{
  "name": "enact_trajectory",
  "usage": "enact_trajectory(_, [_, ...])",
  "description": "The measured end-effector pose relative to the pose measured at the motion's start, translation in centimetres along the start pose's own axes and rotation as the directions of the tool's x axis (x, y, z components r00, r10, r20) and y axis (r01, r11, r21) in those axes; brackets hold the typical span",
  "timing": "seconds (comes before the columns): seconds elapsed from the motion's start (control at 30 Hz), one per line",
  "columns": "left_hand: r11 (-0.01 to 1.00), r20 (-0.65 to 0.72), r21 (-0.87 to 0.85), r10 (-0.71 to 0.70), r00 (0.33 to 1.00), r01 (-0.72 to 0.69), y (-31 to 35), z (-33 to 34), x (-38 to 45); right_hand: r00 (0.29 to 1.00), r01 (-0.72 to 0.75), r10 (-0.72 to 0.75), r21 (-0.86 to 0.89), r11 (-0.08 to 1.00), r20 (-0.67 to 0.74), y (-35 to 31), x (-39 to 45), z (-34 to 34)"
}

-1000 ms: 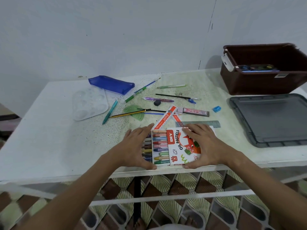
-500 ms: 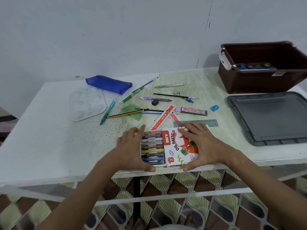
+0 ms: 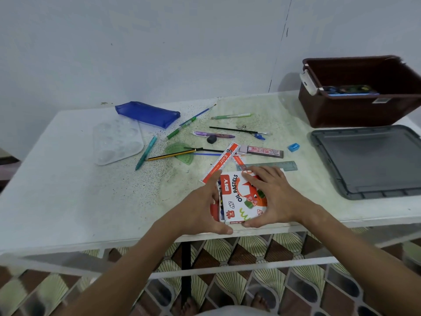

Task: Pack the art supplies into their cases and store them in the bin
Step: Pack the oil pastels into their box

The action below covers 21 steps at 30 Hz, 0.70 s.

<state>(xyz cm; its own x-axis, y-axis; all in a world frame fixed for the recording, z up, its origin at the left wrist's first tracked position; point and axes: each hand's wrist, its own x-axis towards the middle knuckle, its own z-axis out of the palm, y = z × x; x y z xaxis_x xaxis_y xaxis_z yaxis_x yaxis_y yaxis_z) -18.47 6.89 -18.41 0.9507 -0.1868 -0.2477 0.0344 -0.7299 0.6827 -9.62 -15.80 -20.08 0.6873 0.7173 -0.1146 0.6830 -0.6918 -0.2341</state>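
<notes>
oil pastels box (image 3: 241, 197) at near table (image 3: 68, 201) edge, sleeve nearly covering the tray, sliver of crayons showing at left. left hand (image 3: 202, 208) grips the box's left end, thumb along near edge. right hand (image 3: 273, 197) curls over the right side. brown bin (image 3: 355, 110) far right, grey lid (image 3: 369, 160) beside it.

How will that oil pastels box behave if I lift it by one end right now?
The oil pastels box looks like thin card, so it probably flexes under a squeeze. A sliver of the pastel tray shows at its left end beside the left hand, so the tray may slide out if tilted. The right hand grips the sleeve; likely light.
</notes>
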Motion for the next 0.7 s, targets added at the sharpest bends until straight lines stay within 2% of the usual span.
enact_trajectory(0.17, [0.999, -0.055, -0.026, 0.041, 0.998, -0.042, -0.4, 0.4, -0.1, 0.999, -0.003, 0.004, 0.032, 0.999, -0.032, 0.0, 0.0, 0.1])
enact_trajectory(0.4, [0.996, -0.257, -0.084, -0.045, 0.965, 0.024, -1.4, -0.4, -0.9, 0.99, -0.064, 0.086, 0.182, 0.981, -0.115, -0.7, 0.7, 0.1])
enact_trajectory(0.5, [0.999, -0.202, -0.018, -0.033, 0.979, 0.03, -1.6, -0.9, -0.9, 0.987, -0.07, 0.093, 0.176, 0.982, -0.128, -1.1, 1.0, 0.6])
enact_trajectory(0.7, [0.994, -0.048, -0.111, -0.031, 0.998, 0.025, -2.5, 0.0, -1.5, 0.985, -0.025, 0.042, 0.101, 0.995, -0.169, -1.5, 1.2, 1.2])
